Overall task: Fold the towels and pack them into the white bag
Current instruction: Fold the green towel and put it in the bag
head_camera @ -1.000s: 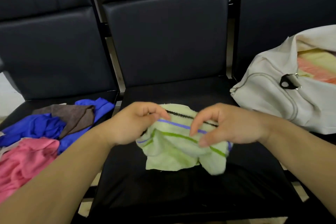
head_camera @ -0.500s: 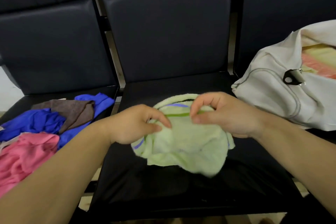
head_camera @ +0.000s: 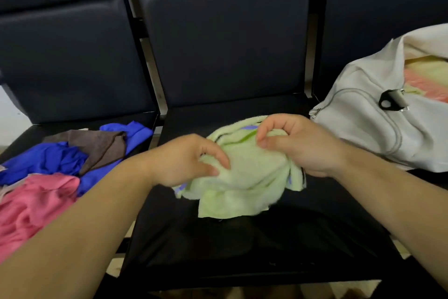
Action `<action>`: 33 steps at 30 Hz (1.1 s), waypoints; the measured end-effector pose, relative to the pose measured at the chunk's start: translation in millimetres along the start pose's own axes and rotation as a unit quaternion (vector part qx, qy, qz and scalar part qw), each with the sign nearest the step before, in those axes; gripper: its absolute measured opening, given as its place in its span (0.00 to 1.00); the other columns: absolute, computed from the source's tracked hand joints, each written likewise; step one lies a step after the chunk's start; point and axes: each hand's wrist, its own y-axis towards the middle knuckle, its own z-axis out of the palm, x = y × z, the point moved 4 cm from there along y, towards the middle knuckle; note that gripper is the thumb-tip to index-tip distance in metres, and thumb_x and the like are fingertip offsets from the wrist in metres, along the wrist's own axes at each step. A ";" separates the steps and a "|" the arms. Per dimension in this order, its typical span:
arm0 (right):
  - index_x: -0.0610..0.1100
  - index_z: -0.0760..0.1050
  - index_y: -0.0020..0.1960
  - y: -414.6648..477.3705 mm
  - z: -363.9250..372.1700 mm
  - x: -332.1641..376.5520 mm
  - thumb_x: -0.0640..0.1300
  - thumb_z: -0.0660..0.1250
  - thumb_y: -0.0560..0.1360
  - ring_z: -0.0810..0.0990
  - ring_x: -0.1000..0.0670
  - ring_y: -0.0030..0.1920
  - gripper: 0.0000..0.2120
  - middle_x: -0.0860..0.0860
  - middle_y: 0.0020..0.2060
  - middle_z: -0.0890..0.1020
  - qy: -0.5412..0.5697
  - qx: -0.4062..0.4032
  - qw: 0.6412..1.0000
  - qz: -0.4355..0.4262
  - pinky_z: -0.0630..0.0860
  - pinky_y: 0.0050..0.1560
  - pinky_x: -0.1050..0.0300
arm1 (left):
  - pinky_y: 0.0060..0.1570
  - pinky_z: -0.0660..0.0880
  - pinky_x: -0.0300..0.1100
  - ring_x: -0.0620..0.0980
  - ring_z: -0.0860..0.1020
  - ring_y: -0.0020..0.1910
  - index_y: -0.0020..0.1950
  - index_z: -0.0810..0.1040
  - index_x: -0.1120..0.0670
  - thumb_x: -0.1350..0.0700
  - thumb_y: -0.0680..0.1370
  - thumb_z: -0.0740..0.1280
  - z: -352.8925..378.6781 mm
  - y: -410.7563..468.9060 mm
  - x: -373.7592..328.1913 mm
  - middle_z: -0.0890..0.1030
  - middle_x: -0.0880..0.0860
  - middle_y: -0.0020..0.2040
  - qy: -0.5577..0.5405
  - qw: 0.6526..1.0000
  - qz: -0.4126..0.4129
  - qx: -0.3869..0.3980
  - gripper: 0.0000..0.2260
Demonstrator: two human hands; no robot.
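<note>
No txt, label, brand or no. I can read anywhere in my feed. The metal clip (head_camera: 397,101) on the white bag (head_camera: 358,124) is too small & blurry for me to tell if it carries any mark. The green towel (head_camera: 252,172) shows me only coloured stripes.

head cam | looks forward-down | close over middle chair seat (head_camera: 218,250)
</note>
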 end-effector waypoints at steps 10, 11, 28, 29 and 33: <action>0.58 0.87 0.46 8.6 -16.5 -0.6 0.44 0.75 0.75 0.81 0.65 0.50 0.07 0.67 0.46 0.84 -0.340 0.035 0.939 0.030 0.73 0.54 0.67 | 0.59 0.75 0.34 0.40 0.81 0.57 0.50 0.86 0.46 0.56 0.75 0.74 -21.3 -10.3 -13.0 0.85 0.42 0.54 -0.197 0.973 0.080 -0.086 0.07; 0.56 0.87 0.46 9.8 -23.8 2.2 0.43 0.74 0.76 0.81 0.64 0.51 0.08 0.65 0.47 0.85 -0.276 0.003 0.961 0.027 0.73 0.56 0.66 | 0.59 0.74 0.33 0.39 0.81 0.57 0.50 0.87 0.45 0.56 0.73 0.76 -18.1 -10.2 -12.9 0.84 0.40 0.53 -0.162 0.983 0.073 -0.037 0.09; 0.57 0.87 0.49 6.9 -21.9 8.8 0.44 0.72 0.78 0.79 0.68 0.55 0.09 0.68 0.50 0.84 -0.315 0.026 0.948 0.026 0.69 0.60 0.73 | 0.58 0.78 0.39 0.47 0.83 0.57 0.49 0.88 0.52 0.60 0.75 0.72 -23.9 -1.7 -9.1 0.86 0.51 0.54 -0.281 0.949 0.090 -0.108 0.06; 0.56 0.87 0.49 6.6 -27.5 10.3 0.42 0.71 0.79 0.80 0.66 0.56 0.10 0.65 0.52 0.84 -0.251 -0.011 0.968 0.025 0.70 0.63 0.68 | 0.58 0.76 0.35 0.42 0.83 0.55 0.50 0.88 0.51 0.59 0.73 0.75 -22.6 -2.4 -10.7 0.86 0.47 0.54 -0.227 0.968 0.083 -0.072 0.07; 0.52 0.87 0.46 1.6 -21.9 14.6 0.35 0.67 0.79 0.82 0.57 0.59 0.15 0.56 0.54 0.86 -0.051 -0.093 0.994 0.002 0.75 0.65 0.57 | 0.57 0.72 0.30 0.31 0.80 0.50 0.52 0.87 0.45 0.59 0.75 0.76 -17.4 -5.5 -17.9 0.84 0.35 0.52 -0.050 0.998 0.029 0.015 0.10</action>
